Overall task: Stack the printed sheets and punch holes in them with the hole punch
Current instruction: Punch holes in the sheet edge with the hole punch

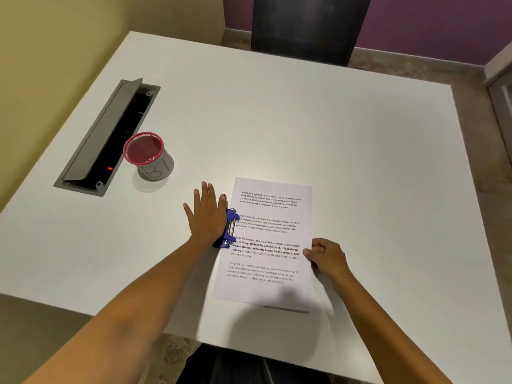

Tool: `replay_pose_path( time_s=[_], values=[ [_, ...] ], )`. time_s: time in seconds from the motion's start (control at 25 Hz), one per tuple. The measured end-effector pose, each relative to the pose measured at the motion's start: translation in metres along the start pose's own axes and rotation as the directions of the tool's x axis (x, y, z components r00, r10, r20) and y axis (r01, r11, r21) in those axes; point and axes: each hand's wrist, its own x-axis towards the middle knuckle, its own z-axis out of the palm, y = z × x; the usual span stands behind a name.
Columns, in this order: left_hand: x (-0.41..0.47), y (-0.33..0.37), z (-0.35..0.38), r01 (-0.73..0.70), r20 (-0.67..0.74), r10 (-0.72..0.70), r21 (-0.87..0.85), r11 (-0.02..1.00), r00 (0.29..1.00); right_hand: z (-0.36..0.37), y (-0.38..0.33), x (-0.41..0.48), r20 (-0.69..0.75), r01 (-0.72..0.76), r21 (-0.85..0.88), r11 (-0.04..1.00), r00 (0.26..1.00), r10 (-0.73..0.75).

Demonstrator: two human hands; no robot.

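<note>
A stack of printed sheets [267, 245] lies on the white table [332, 134] in front of me, text facing up. A blue hole punch [229, 228] sits over the middle of the stack's left edge. My left hand [206, 214] lies flat on top of the punch, palm down, fingers spread. My right hand [327, 254] pinches the right edge of the sheets between thumb and curled fingers. Most of the punch is hidden under my left hand.
A red mesh pen cup [146, 155] stands to the left, beside an open grey cable box [105, 137] set into the table. A dark chair [307, 26] stands at the far side. The table's near edge runs just below the sheets.
</note>
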Motion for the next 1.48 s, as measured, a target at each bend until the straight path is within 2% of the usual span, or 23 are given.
replay_pose_path(
  time_s=[0.2,0.44,0.64,0.68,0.76,0.84,0.96,1.04,1.12,1.2,1.24,1.32,1.48],
  values=[
    [0.002,-0.008,0.003,-0.034,0.007,0.033,0.060,0.998,0.999,-0.007,0.006,-0.007,0.033,-0.047,0.163,0.986,0.999,0.042],
    [-0.002,-0.006,0.004,-0.094,-0.007,0.096,0.132,0.987,0.995,-0.018,0.019,-0.011,-0.028,-0.029,0.158,0.987,0.999,0.034],
    [-0.002,-0.009,-0.004,-0.126,0.051,0.118,0.233,0.964,0.992,-0.033,0.025,-0.015,-0.076,-0.007,0.152,0.988,0.997,0.019],
    [-0.003,-0.009,-0.005,-0.128,0.060,0.118,0.191,0.973,0.991,-0.037,0.027,-0.017,-0.081,0.002,0.160,0.987,0.997,0.011],
    [-0.010,-0.005,-0.012,-0.100,0.034,0.104,-0.101,0.990,0.994,-0.046,0.028,-0.021,-0.089,0.025,0.195,0.980,0.996,-0.008],
    [-0.028,0.000,-0.017,-0.126,-0.056,0.113,-0.408,0.904,0.992,-0.053,0.028,-0.026,-0.097,0.050,0.243,0.969,0.995,-0.027],
    [-0.064,0.010,-0.028,-0.182,-0.146,0.118,-0.577,0.796,0.982,-0.060,0.022,-0.036,-0.108,0.098,0.312,0.945,0.992,-0.067],
    [-0.083,0.017,-0.037,-0.129,-0.079,0.102,-0.677,0.724,0.992,-0.062,0.017,-0.041,-0.113,0.129,0.342,0.931,0.989,-0.095],
    [-0.094,0.021,-0.047,0.056,0.128,0.084,-0.811,0.583,0.988,-0.064,0.011,-0.048,-0.116,0.160,0.368,0.916,0.985,-0.125],
    [-0.103,0.023,-0.054,0.237,0.317,0.115,-0.866,0.440,0.941,-0.064,0.004,-0.056,-0.117,0.189,0.391,0.901,0.981,-0.155],
    [-0.106,0.023,-0.057,0.251,0.338,0.131,-0.862,0.441,0.932,-0.063,0.000,-0.060,-0.117,0.205,0.400,0.894,0.978,-0.172],
    [-0.113,0.024,-0.062,0.217,0.310,0.133,-0.858,0.466,0.941,-0.062,-0.007,-0.068,-0.120,0.240,0.401,0.884,0.971,-0.209],
    [-0.117,0.024,-0.074,0.176,0.230,0.071,-0.881,0.439,0.971,-0.060,-0.016,-0.080,-0.134,0.292,0.394,0.871,0.956,-0.260]
  ],
)
